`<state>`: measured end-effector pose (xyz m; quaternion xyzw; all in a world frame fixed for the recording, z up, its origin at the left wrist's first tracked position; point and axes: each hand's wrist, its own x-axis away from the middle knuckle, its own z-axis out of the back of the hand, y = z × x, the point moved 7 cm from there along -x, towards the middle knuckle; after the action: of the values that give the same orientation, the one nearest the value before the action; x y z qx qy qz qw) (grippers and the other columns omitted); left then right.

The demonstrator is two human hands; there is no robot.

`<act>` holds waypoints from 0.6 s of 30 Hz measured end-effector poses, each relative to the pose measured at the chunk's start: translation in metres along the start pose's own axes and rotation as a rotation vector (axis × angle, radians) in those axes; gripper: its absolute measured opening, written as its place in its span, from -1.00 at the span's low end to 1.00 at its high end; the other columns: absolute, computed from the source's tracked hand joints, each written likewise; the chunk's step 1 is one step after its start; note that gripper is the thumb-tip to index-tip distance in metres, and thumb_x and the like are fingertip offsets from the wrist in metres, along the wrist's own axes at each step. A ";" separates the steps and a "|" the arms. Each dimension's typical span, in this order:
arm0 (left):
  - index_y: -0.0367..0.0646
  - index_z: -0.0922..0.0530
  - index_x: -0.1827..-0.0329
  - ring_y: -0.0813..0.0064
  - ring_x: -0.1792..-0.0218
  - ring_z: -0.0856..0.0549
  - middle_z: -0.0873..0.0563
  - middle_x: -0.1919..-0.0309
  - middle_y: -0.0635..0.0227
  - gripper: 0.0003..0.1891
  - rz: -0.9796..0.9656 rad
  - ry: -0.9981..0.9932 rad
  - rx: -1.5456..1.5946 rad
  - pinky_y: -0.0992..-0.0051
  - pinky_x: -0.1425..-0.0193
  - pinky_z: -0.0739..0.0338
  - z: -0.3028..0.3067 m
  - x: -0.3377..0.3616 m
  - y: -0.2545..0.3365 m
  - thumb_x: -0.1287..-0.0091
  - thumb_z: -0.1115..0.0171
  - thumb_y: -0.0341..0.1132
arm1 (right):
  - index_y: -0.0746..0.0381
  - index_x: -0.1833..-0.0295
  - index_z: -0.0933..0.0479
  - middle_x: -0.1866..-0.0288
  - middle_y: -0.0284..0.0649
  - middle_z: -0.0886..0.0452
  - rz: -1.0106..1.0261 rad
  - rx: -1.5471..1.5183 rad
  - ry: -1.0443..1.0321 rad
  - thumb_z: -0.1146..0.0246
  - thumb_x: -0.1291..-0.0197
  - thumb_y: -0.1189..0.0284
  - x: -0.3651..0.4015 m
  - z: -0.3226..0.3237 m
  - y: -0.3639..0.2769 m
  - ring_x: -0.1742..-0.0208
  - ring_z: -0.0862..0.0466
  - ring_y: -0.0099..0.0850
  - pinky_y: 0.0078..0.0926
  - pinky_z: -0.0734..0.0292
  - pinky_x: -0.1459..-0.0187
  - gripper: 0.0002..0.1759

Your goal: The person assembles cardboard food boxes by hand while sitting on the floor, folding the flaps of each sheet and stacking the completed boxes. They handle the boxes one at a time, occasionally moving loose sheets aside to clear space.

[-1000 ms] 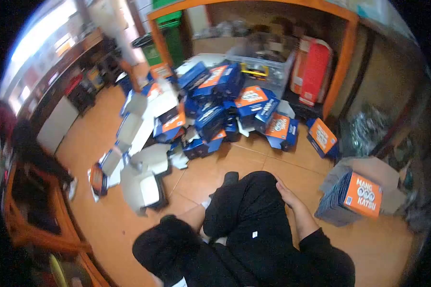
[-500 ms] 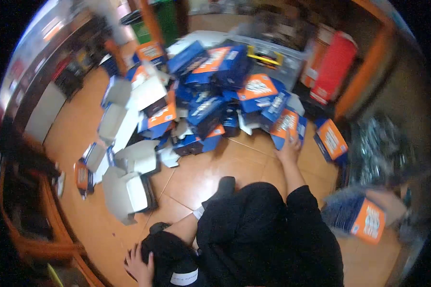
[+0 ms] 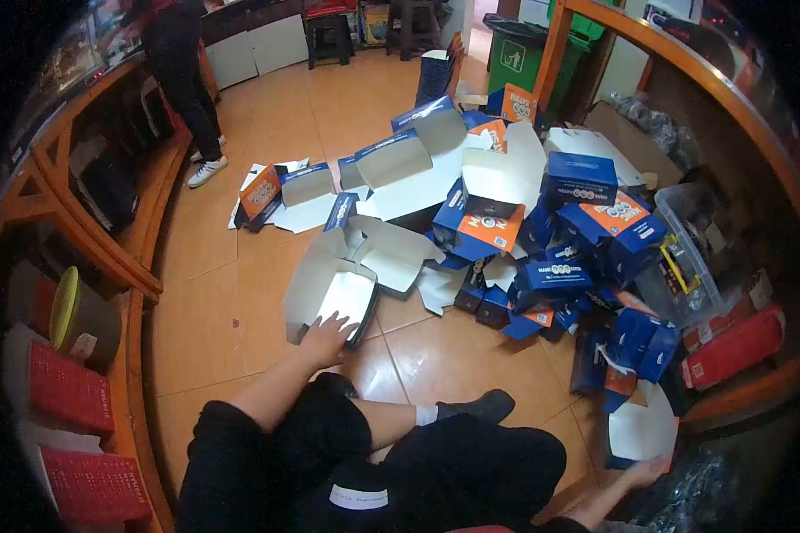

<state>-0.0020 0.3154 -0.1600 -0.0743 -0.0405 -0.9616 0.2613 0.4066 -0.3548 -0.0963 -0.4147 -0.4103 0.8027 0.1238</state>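
My left hand (image 3: 325,339) is at the near edge of an open box (image 3: 345,298) with a white inside, its fingers spread over the box and nothing gripped. At the lower right, my right hand (image 3: 651,469) has its fingers closed on the edge of another open box (image 3: 642,426), whose white inside faces up. Between the hands lies a big heap of blue and orange boxes (image 3: 553,275), some closed and some with flaps open. Opened boxes (image 3: 391,164) stretch away to the upper left of the heap.
A clear plastic bin (image 3: 684,275) stands right of the heap, near a red box (image 3: 733,346). A green trash bin (image 3: 516,62) is at the back. Another person's legs (image 3: 187,98) are at the upper left. Wooden shelves (image 3: 133,355) line the left side.
The view has swung left. My left hand has gone from beside my knee to the open box. My right hand was on an orange and blue box and is now on a white-lined open one.
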 end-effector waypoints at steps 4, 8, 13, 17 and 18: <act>0.25 -0.17 -0.41 0.17 -0.10 -0.59 -0.59 -0.11 0.25 -0.29 0.125 -0.317 0.225 -0.03 -0.17 -0.36 -0.031 -0.030 -0.005 -0.16 -0.20 -0.35 | 0.44 -0.11 -0.46 -0.12 0.07 -0.53 0.046 -0.235 0.054 -0.05 -0.35 0.27 0.004 0.049 -0.065 -0.15 -0.52 -0.08 -0.25 -0.43 -0.14 -0.56; 0.30 -0.09 -0.42 0.17 0.12 -0.69 -0.69 0.09 0.24 -0.28 0.009 -0.187 0.358 0.17 0.09 -0.53 -0.038 -0.027 0.007 -0.19 -0.13 -0.38 | 0.38 -0.14 -0.44 -0.15 -0.02 -0.49 0.317 -0.267 0.145 -0.08 -0.32 0.16 0.013 0.055 -0.138 -0.16 -0.50 -0.10 -0.23 -0.48 -0.09 -0.49; 0.25 -0.50 -0.15 0.20 0.13 -0.69 -0.72 0.15 0.27 -0.59 -0.079 -0.165 0.221 0.21 0.07 -0.53 -0.035 -0.019 0.024 -0.20 -0.13 -0.28 | 0.24 -0.23 -0.39 -0.21 -0.10 -0.43 -0.074 -1.246 -0.441 -0.02 -0.31 0.13 0.066 -0.050 -0.267 -0.20 -0.46 -0.20 -0.18 -0.52 -0.07 -0.49; 0.28 -0.62 0.01 0.36 0.10 -0.70 -0.74 0.17 0.39 -0.70 -0.228 -0.367 0.179 0.30 -0.11 -0.41 -0.030 -0.005 0.064 -0.24 -0.06 -0.29 | 0.20 -0.20 -0.38 -0.13 -0.20 -0.51 -0.212 -1.519 -0.915 0.03 -0.28 0.28 0.155 -0.139 -0.329 -0.10 -0.53 -0.24 -0.10 -0.58 0.02 -0.58; 0.28 -0.64 0.05 0.37 0.09 -0.70 -0.74 0.17 0.43 -0.71 -0.248 -0.385 0.299 0.26 -0.18 -0.34 -0.042 -0.005 0.067 -0.23 -0.07 -0.30 | 0.19 -0.16 -0.41 -0.11 -0.20 -0.52 -0.314 -1.489 -1.021 0.01 -0.25 0.27 0.179 -0.159 -0.332 -0.11 -0.53 -0.25 -0.08 -0.58 0.03 -0.59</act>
<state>0.0313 0.2555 -0.1996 -0.2108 -0.2399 -0.9377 0.1370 0.3690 0.0404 0.0049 0.0781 -0.8783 0.3909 -0.2641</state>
